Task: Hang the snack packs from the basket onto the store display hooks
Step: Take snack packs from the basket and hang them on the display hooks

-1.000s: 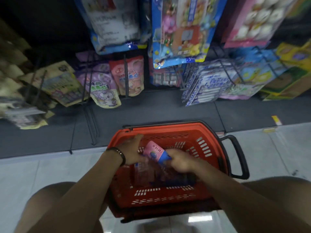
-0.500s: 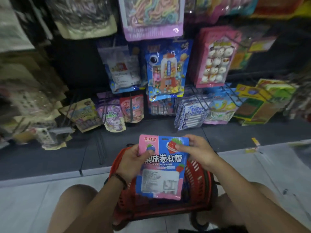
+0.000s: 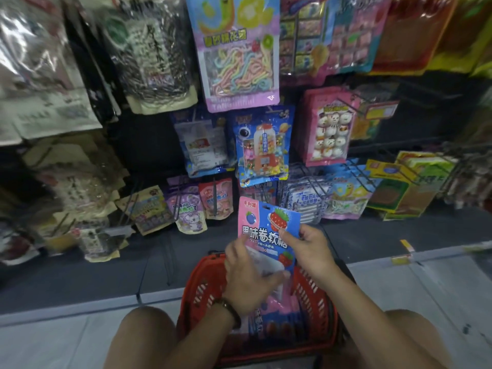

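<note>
Holding the pink-and-blue snack pack (image 3: 262,230) upright above the red basket (image 3: 197,283), the right hand (image 3: 310,249) pinches its right edge about halfway up, thumb on the printed face. The left hand (image 3: 245,278) lies across the lower front of the pack, but it is blurred and I cannot tell whether it grips the film or only rests there. The pack looks like a flat, glossy plastic pouch, light enough for one hand and probably slick under dry fingers. It is soft rather than stiff, so it would likely sag or fold if held by a corner alone. The safest hold is likely near the top header, one hand on each side, keeping that strip taut so the hole there — too small to make out here — can meet a display hook (image 3: 214,195). The contents seem to be soft candy, so squeezing matters little, though the header could tear if forced. More packs (image 3: 269,323) lie in the basket below.
</note>
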The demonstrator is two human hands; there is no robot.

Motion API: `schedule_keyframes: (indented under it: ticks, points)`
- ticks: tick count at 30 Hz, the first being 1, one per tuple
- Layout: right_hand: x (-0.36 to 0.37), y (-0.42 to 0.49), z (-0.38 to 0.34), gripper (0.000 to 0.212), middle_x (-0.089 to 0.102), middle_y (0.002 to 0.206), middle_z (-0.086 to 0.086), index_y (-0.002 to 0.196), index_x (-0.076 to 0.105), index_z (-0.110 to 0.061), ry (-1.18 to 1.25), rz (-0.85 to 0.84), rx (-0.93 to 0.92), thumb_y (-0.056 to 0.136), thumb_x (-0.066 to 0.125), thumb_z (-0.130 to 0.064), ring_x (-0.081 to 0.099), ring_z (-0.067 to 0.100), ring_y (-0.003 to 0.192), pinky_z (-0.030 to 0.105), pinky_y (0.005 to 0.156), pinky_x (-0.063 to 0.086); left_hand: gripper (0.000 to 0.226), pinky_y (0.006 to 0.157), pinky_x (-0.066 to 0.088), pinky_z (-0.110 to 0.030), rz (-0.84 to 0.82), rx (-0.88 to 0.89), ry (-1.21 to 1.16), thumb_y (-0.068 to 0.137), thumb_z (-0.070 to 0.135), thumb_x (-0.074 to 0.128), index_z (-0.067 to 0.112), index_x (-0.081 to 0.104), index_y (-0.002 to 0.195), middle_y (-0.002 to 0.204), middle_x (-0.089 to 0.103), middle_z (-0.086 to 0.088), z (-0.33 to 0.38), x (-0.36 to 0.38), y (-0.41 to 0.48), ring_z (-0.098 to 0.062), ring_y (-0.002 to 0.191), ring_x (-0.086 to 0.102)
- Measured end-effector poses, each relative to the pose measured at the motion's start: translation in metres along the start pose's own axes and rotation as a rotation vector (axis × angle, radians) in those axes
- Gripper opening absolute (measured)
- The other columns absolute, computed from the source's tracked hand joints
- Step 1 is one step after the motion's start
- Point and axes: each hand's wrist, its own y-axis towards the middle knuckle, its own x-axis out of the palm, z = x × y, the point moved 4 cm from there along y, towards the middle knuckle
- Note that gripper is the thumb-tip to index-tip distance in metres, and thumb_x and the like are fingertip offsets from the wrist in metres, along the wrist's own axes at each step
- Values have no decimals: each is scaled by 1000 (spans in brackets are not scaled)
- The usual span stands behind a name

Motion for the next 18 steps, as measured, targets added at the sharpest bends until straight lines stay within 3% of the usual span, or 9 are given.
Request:
schedule_keyframes:
  ticks: [2, 3, 4, 7, 8, 11, 14, 16, 18]
  points:
    - [8, -3, -8, 7, 84, 94, -8, 99, 80, -22, -98, 8, -78, 99, 75, -16, 78, 6, 86, 33, 80, 58, 112, 120, 37, -30, -131, 42, -109, 55, 59, 89, 37, 36, 152, 140, 35, 16, 9, 9, 0, -7, 138, 38]
    - [13, -6, -13, 6, 83, 96, -11, 100, 79, -24, -169, 2, -129, 97, 76, -27, 77, 4, 89, 32, 83, 59, 101, 118, 40, -30, -106, 100, -123, 60, 49, 90, 42, 41, 148, 137, 39, 21, 13, 9, 3, -7, 136, 44]
    - [17, -10, -17, 18, 81, 98, -14, 102, 77, -25, -268, -3, -181, 92, 75, -41, 76, 3, 93, 29, 85, 58, 87, 113, 46, -32, -64, 135, -123, 66, 37, 88, 44, 48, 142, 132, 44, 25, 16, 7, 6, -10, 130, 51]
    - [28, -17, -23, 42, 77, 108, -17, 109, 76, -32, -369, -91, -225, 83, 68, -64, 71, -2, 104, 23, 92, 56, 47, 100, 59, -47, 3, 178, -295, 93, 12, 71, 30, 62, 135, 129, 69, 6, 25, 0, 13, -23, 119, 69]
    - [30, -17, -22, 43, 76, 113, -16, 113, 76, -35, -366, -120, -211, 84, 67, -65, 71, -1, 107, 28, 94, 58, 37, 98, 61, -41, 5, 158, -341, 101, 9, 66, 24, 64, 135, 127, 74, -1, 25, -4, 16, -21, 119, 72]
    - [31, -10, -16, 24, 74, 113, -11, 113, 76, -41, -293, -152, -174, 94, 68, -53, 76, 10, 102, 47, 89, 64, 23, 85, 52, -13, 75, 64, -319, 110, 15, 58, 27, 74, 120, 108, 82, 12, 18, -26, 24, 7, 101, 73]
    - [21, -1, -13, 14, 73, 98, -5, 108, 73, -37, -261, 17, -190, 96, 77, -32, 76, 17, 85, 47, 78, 65, 25, 85, 55, -18, 23, 3, -323, 112, 19, 54, 20, 78, 114, 105, 84, 8, 10, -41, 34, 1, 99, 76]
    - [6, 4, -16, 33, 66, 97, -3, 115, 62, -32, -351, 224, -207, 90, 83, -35, 70, 16, 82, 37, 71, 58, 26, 90, 59, -25, -46, -46, -393, 113, 19, 52, 16, 77, 117, 110, 84, 3, 5, -44, 41, -13, 105, 79]
    - [-7, 14, -14, 52, 63, 106, -3, 126, 54, -30, -370, 336, -168, 86, 87, -39, 69, 18, 87, 39, 73, 57, 26, 92, 60, -30, -79, -48, -401, 113, 19, 52, 15, 77, 119, 113, 83, 0, 2, -47, 51, -18, 107, 79]
